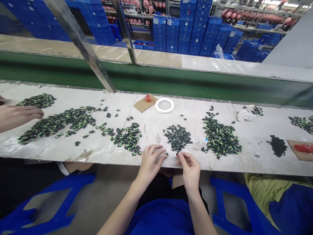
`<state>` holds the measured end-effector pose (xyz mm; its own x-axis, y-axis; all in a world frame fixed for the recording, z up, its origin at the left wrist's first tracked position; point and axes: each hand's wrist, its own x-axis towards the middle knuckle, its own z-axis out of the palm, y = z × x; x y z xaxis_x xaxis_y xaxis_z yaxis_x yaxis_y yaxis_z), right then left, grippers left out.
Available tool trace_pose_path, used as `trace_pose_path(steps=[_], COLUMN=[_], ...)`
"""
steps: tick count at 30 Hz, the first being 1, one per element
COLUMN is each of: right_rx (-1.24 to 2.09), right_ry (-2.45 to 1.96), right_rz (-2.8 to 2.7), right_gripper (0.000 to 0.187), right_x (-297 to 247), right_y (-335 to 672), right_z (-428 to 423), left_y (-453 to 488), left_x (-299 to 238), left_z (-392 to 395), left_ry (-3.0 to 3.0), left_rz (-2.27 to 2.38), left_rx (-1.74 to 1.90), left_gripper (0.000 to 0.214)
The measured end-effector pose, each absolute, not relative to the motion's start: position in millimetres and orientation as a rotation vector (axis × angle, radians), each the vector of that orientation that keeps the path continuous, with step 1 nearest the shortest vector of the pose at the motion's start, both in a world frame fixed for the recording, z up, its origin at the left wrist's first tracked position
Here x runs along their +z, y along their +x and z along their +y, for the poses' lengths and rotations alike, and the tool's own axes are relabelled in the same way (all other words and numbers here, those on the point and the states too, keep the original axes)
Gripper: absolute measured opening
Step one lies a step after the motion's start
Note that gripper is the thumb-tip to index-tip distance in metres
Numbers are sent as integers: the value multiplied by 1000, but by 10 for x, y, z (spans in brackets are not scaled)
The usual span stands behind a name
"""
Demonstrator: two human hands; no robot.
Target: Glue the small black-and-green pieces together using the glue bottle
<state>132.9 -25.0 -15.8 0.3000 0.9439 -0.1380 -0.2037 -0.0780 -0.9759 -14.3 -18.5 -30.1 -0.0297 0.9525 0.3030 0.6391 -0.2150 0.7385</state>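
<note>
My left hand (152, 160) is at the table's near edge, its thumb and forefinger closed on a small black-and-green part (166, 154). Opposite it, my right hand (191, 167) pinches a tiny dark piece (177, 153), mostly hidden by the fingertips. Just beyond both hands lies a heap of small dark pieces (178, 137). Left of them spreads a pile of black-and-green parts (127, 137), and a larger pile of similar parts (221, 137) lies to the right. A small white bottle (200, 143) with a blue tip lies beside my right hand.
A tape roll (164, 106) and a red cup (148, 98) on cardboard (140, 105) stand farther back. At left, a co-worker's hand (22, 116) hovers by another long pile (61, 122). A metal post (83, 49) rises behind the table. Blue stools (227, 202) flank me.
</note>
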Motion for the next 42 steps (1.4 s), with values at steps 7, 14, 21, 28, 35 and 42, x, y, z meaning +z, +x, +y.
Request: trace_pose_path(steps=[7, 14, 21, 28, 35, 42], right_rx=[1088, 1050, 1097, 741, 569, 807], right_ry=[-1362, -1365, -1313, -1163, -1110, -1047], right_rz=[-990, -1056, -1051, -1214, -1390, -1677], right_gripper=[25, 21, 19, 8, 6, 46], right_x=[-203, -157, -124, -94, -29, 191], right_y=[1293, 1265, 1262, 1299, 1396, 1675], right_z=[-301, -294, -301, -327, -313, -229], left_y=[-111, -111, -61, 3, 39, -60], left_x=[-332, -217, -139, 62, 173, 261], left_z=[-166, -194, -231, -246, -278, -231], left_ry=[1899, 1804, 1639, 1509, 1408, 1579], left_rz=[1591, 1515, 1397, 1228, 1234, 1169], left_rx=[1092, 1107, 1189, 1298, 1278, 1122], left_gripper=[15, 15, 15, 12, 10, 12])
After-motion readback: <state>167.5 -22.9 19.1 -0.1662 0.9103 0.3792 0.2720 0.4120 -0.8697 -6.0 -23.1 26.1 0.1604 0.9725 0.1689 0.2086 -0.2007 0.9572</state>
